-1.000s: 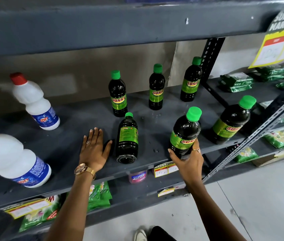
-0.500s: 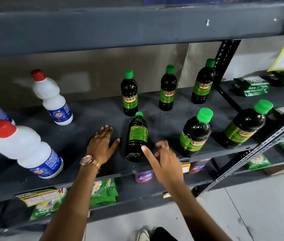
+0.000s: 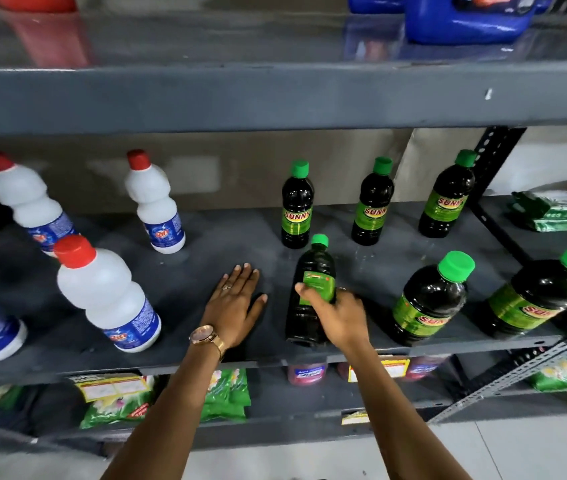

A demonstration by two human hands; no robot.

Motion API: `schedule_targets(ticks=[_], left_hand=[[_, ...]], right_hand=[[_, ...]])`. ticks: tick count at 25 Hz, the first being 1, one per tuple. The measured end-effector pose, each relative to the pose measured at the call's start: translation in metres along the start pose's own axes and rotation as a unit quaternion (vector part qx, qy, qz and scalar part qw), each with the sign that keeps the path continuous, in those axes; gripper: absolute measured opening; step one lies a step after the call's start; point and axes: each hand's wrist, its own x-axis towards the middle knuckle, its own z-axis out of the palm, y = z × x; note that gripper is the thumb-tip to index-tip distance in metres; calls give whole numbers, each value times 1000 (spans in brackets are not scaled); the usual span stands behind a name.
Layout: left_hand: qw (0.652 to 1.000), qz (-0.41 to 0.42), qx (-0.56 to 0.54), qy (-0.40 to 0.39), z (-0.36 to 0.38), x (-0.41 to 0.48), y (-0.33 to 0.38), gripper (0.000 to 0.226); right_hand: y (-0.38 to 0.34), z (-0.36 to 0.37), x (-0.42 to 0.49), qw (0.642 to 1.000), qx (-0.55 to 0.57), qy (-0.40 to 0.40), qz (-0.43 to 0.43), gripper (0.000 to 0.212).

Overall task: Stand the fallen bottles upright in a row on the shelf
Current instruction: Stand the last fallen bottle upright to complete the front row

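Grey metal shelf, left hand flat with fingers spread, right hand gripping fallen bottle

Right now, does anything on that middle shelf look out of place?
Yes. One dark green-capped bottle lies on its side near the shelf's front edge, cap pointing to the back, while its five neighbours stand upright. The right hand is closed around it; the left hand rests flat on the shelf beside it.

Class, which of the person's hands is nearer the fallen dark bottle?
Right. The right hand wraps the fallen dark bottle; the left hand lies flat on the shelf beside it, apart.
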Motion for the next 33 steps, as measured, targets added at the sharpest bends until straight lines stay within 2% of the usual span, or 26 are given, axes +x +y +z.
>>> schedule_targets(ticks=[2,3,7,12,14,19,24,29,33], left_hand=[[1000,8,14,-6,2,1,0,85],[1000,5,17,-5,3,1,0,82],[999,-43,30,10,1,1,4,79],[998,-54,28,9,1,0,3,81],[998,-54,26,7,1,1,3,81],[998,-59,35,-9,1,2,1,82],[998,-58,28,-10,0,1,2,82],[998,-62,22,-19,-1,2,1,82],[997,-65,15,-27,-4,0,4,83]], right_hand=[[3,2,-7,992,102,57,-42,48],[2,4,-6,986,132,79,-67,43],[-13,8,12,978,130,102,-127,62],[0,18,22,971,150,59,-176,88],[9,20,23,975,139,47,-166,92],[-1,29,28,980,77,98,-155,103],[17,23,27,985,80,46,-149,84],[13,24,26,988,67,36,-135,99],[13,13,25,988,30,3,-148,83]])
